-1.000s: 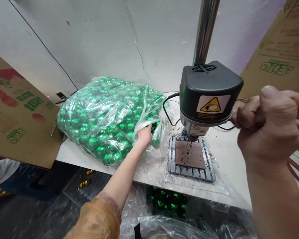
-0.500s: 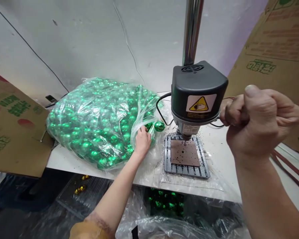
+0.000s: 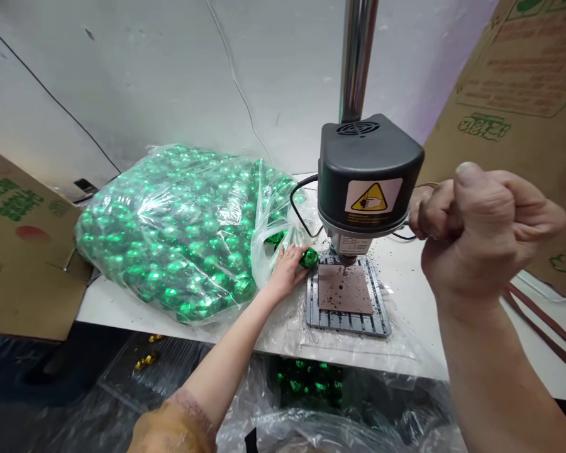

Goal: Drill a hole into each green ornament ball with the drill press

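Observation:
My left hand (image 3: 288, 272) is closed on a shiny green faceted ball (image 3: 309, 257), with its fingers on the ball's left side. Just behind that hand lies the gathered, open mouth of a large clear plastic bag (image 3: 170, 233) packed with similar green balls. To the right, my right hand (image 3: 481, 226) is a raised fist beside the black head of a small drill press (image 3: 370, 176); whatever it grips is hidden. Under the drill, a brown board (image 3: 344, 289) with a small dark hole rests on the slotted metal base (image 3: 382, 324), sprinkled with dark chips.
Cardboard boxes stand at the left (image 3: 33, 251) and right (image 3: 509, 119). A black cable (image 3: 293, 204) loops beside the drill head. Below the table (image 3: 136, 314) are more green balls (image 3: 309, 384), plastic film, and a few gold balls (image 3: 146, 360).
My left hand has moved from the bag's mouth right to the green ball and taken hold of it, and the ball has shifted toward the drill base. My right fist keeps its place.

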`<state>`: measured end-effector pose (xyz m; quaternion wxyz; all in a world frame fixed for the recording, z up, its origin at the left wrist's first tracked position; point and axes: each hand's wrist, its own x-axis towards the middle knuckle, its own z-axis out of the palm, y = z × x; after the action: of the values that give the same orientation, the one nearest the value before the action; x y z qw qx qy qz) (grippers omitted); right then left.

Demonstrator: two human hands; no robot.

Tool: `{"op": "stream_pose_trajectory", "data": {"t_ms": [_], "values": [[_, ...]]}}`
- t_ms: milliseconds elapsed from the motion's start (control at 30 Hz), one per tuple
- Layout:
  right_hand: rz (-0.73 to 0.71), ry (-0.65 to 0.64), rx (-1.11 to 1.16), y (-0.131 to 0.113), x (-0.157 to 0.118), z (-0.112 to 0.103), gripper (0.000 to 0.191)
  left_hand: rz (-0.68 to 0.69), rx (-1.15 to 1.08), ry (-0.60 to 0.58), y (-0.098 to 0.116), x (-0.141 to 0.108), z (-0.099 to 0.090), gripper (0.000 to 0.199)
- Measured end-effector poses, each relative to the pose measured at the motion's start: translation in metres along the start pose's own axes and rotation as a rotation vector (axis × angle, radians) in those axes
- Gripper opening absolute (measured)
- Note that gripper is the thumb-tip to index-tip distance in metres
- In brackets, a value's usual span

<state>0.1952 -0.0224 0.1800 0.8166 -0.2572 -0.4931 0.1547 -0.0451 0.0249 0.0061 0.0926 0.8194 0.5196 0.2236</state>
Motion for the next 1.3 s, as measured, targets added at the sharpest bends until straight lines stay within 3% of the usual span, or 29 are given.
{"op": "stream_pose_trajectory", "data": {"t_ms": [167,267,433,600,733,867,1067,1200,1300], "values": [[0.011,0.008,-0.009,0.002,0.0,-0.002,0.046,-0.064,-0.239,0.268,0.007,-0.024,-0.008,0.055],[0.002,0.004,-0.006,0.002,-0.001,-0.002,0.047,-0.112,-0.069,0.383,0.01,-0.039,-0.02,0.056],[0.012,0.018,0.012,0.0,-0.002,-0.001,0.047,-0.318,0.433,0.285,-0.01,-0.044,-0.058,0.041],[0.015,0.021,0.026,0.001,-0.002,-0.002,0.046,-0.538,0.643,0.199,-0.039,-0.048,-0.093,0.034],[-0.001,0.008,0.028,0.002,-0.004,-0.004,0.045,-0.505,0.639,0.105,-0.037,-0.06,-0.084,0.02],[0.008,0.003,-0.013,0.001,-0.006,-0.004,0.045,-0.475,0.68,0.018,-0.017,-0.065,-0.07,0.032],[0.026,-0.01,0.004,-0.001,-0.004,-0.003,0.045,-0.401,0.747,-0.039,0.016,-0.078,-0.058,0.031],[0.145,-0.083,-0.007,-0.006,0.007,-0.005,0.044,-0.285,0.722,-0.092,0.02,-0.094,-0.04,0.037],[0.279,-0.165,-0.018,-0.005,0.022,-0.006,0.041,-0.2,0.681,-0.045,0.015,-0.1,-0.032,0.036]]}}
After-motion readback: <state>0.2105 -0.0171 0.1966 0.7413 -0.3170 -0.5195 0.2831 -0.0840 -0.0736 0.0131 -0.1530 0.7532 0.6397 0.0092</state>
